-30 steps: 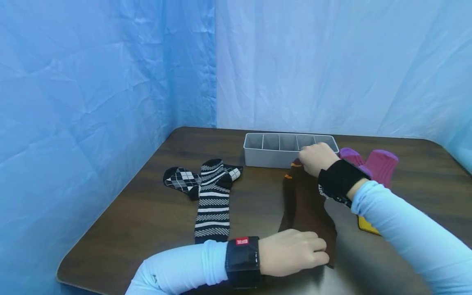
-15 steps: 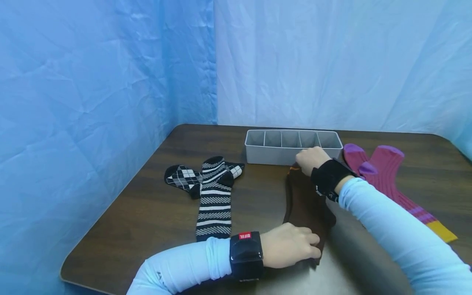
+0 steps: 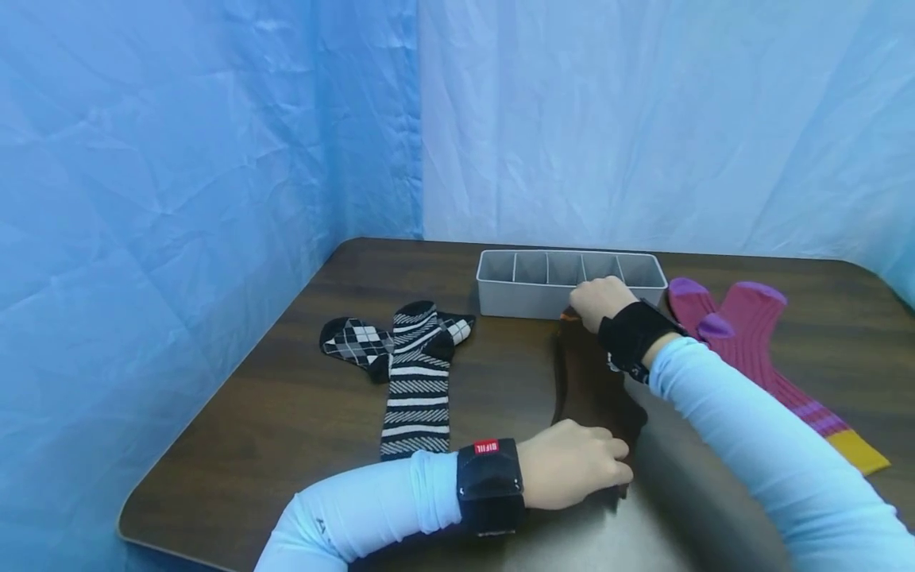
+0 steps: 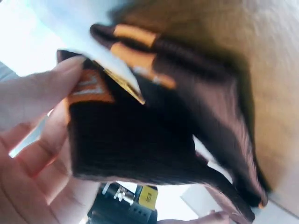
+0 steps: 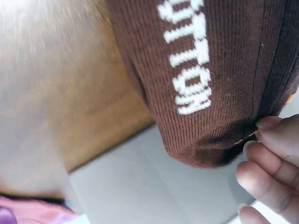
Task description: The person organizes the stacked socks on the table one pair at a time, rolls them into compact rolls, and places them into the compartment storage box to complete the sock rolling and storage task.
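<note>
A brown pair of socks stretches between my two hands over the middle of the table. My left hand pinches the near end between thumb and fingers. In the left wrist view, that end is a brown sock with an orange patch, beside another length of brown sock with orange bands. My right hand pinches the far end, just in front of the grey divided box. White knitted lettering shows on the brown fabric in the right wrist view.
Left of the brown socks lie a black-and-white striped sock and an argyle sock, crossing each other. Maroon socks with purple and yellow parts lie at the right, beside my right forearm. Blue sheeting hangs behind the table.
My left hand has moved slightly away from the table's front edge, and my right hand slightly left. The brown socks look narrower between them. More of the maroon socks shows.
</note>
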Demonstrator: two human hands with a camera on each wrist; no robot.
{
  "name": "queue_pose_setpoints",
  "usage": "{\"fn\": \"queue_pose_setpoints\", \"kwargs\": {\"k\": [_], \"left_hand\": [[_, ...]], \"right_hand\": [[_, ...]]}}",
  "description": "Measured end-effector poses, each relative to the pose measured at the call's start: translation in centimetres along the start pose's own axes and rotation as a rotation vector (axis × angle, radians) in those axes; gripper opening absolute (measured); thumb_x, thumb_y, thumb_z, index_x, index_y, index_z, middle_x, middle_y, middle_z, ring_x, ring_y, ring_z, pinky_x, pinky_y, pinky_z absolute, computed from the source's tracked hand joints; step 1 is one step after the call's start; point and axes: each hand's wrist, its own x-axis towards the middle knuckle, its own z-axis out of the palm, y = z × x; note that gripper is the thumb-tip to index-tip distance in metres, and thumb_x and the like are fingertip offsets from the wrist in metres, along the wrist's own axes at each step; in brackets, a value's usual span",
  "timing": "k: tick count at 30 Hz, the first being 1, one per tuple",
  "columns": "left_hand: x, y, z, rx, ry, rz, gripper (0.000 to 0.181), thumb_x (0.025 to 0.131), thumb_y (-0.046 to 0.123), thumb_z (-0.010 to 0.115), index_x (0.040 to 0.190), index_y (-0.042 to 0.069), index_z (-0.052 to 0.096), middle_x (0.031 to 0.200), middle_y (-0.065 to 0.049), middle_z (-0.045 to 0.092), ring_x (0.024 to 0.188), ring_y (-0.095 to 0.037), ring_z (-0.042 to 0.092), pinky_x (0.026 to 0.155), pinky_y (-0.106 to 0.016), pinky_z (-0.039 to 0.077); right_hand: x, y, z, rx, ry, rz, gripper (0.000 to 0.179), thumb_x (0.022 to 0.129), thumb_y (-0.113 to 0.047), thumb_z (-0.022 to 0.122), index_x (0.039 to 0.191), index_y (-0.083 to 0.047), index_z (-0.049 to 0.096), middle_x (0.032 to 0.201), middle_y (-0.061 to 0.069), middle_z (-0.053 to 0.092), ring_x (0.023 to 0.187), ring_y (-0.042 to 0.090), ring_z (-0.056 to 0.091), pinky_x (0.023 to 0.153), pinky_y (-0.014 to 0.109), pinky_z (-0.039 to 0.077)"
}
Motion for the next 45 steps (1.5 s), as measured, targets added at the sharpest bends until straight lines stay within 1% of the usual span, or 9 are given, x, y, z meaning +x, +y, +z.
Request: {"fn": "queue_pose_setpoints", "kwargs": {"k": [5,9,15,20,31,35,38,41,45], "left_hand": [[0.4,0.1,0.8,0.044,-0.071,-0.014,0.023,0.079,0.020,0.060,0.099,0.031,0.062,0.087,0.013,0.058,0.080,0.001,0.053,0.057,-0.007,0.039],[0.5,-0.2,0.7,0.009,-0.089,-0.022,0.023,0.078,0.022,0.061,0.100,0.030,0.062,0.087,0.013,0.058,0.080,0.001,0.053,0.058,-0.006,0.037],[0.6,-0.2,1.0,0.030,-0.099,-0.038,0.021,0.079,0.021,0.060,0.098,0.030,0.063,0.086,0.012,0.058,0.079,0.001,0.054,0.058,-0.008,0.039],[0.7,-0.3,1.3,-0.030,-0.146,-0.058,0.022,0.079,0.019,0.060,0.098,0.028,0.063,0.086,0.010,0.057,0.077,0.000,0.054,0.060,-0.008,0.039],[0.7,-0.2,1.5,-0.056,-0.217,-0.092,0.033,0.077,0.022,0.063,0.108,0.027,0.057,0.097,0.009,0.056,0.085,-0.002,0.053,0.069,-0.010,0.042],[1.4,0.2,1.5,-0.050,-0.208,-0.067,0.035,0.076,0.022,0.063,0.110,0.025,0.056,0.096,0.009,0.057,0.085,-0.002,0.053,0.069,-0.010,0.042],[1.7,0.4,1.5,-0.033,-0.183,-0.048,0.035,0.076,0.021,0.063,0.111,0.023,0.055,0.096,0.008,0.058,0.086,-0.002,0.053,0.070,-0.011,0.043],[1.6,0.3,1.3,-0.051,-0.172,-0.044,0.036,0.076,0.022,0.063,0.111,0.022,0.054,0.097,0.008,0.057,0.086,-0.002,0.053,0.069,-0.010,0.042],[0.5,-0.7,0.6,-0.089,-0.137,-0.052,0.036,0.075,0.023,0.064,0.109,0.022,0.054,0.095,0.008,0.056,0.085,-0.002,0.053,0.065,-0.009,0.040]], "right_hand": [[-0.4,-0.6,1.1,0.005,0.003,-0.005,0.009,0.064,0.001,0.062,0.061,-0.006,0.059,0.057,0.006,0.057,0.050,0.019,0.051,0.048,0.033,0.043],[-0.5,-0.8,1.4,0.000,0.022,-0.003,0.009,0.064,0.002,0.062,0.060,-0.006,0.059,0.056,0.006,0.057,0.050,0.020,0.052,0.048,0.032,0.043],[-0.4,-0.6,2.0,0.011,-0.021,0.005,0.009,0.064,0.001,0.063,0.061,-0.006,0.058,0.058,0.005,0.057,0.052,0.020,0.053,0.051,0.033,0.043],[-0.6,-0.7,2.4,0.025,-0.045,0.026,0.007,0.064,-0.001,0.064,0.064,-0.006,0.059,0.060,0.005,0.059,0.054,0.020,0.054,0.053,0.032,0.045],[-0.7,-1.1,3.1,0.072,-0.035,0.032,0.008,0.066,0.003,0.062,0.064,-0.005,0.061,0.062,0.007,0.060,0.054,0.021,0.055,0.053,0.035,0.046],[-0.6,-1.3,3.2,0.069,-0.021,0.033,0.007,0.067,0.001,0.062,0.064,-0.005,0.061,0.062,0.007,0.061,0.054,0.021,0.055,0.053,0.035,0.045],[-0.6,-1.4,3.0,0.087,-0.042,0.030,0.005,0.068,-0.001,0.063,0.066,-0.006,0.062,0.063,0.006,0.061,0.054,0.020,0.054,0.054,0.033,0.045],[-0.9,-1.3,2.2,0.168,-0.110,0.030,0.002,0.070,-0.008,0.063,0.071,-0.006,0.063,0.066,0.004,0.062,0.057,0.018,0.054,0.057,0.034,0.045],[-2.7,-0.8,0.5,0.324,-0.173,0.028,0.018,0.074,-0.016,0.063,0.088,-0.006,0.064,0.080,0.007,0.064,0.072,0.021,0.058,0.067,0.037,0.046]]}}
